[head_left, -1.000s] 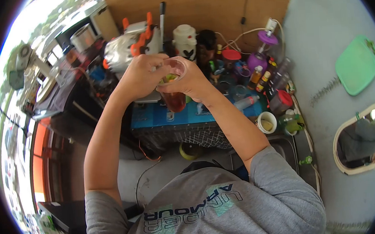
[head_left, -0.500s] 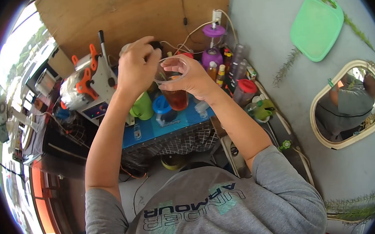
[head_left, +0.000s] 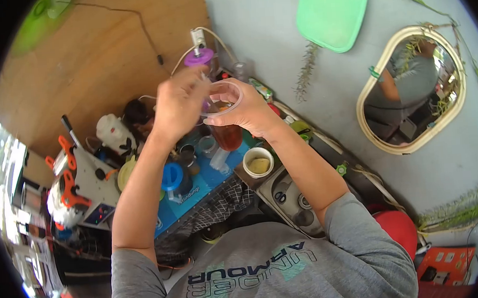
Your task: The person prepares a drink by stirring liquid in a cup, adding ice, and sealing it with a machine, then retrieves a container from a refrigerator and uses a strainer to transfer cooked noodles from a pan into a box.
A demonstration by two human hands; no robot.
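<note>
My right hand (head_left: 250, 109) is wrapped round a clear plastic cup (head_left: 229, 134), holding it up above the counter. A reddish-brown drink fills the lower part of the cup. My left hand (head_left: 183, 100) is at the cup's left rim, its fingers drawn together in a pinch and blurred by motion. Something thin and pale shows at its fingertips, too smeared to name. Below the hands, a blue-lidded jug (head_left: 173, 178) and a small clear cup (head_left: 208, 145) stand on the blue counter cover (head_left: 198, 193).
Right of the counter is a metal sink (head_left: 292, 200) with black scissors (head_left: 280, 195) and a white tub (head_left: 258, 162) at its edge. A cup-sealing machine (head_left: 83, 182) stands on the left. A purple blender (head_left: 198, 57) is behind my hands. A mirror (head_left: 412, 90) and green board (head_left: 333, 12) hang on the wall.
The view has swung right, bringing the sink and white tub into sight. My right hand still holds the cup; my left hand has lowered from above to the rim, fingers closing together.
</note>
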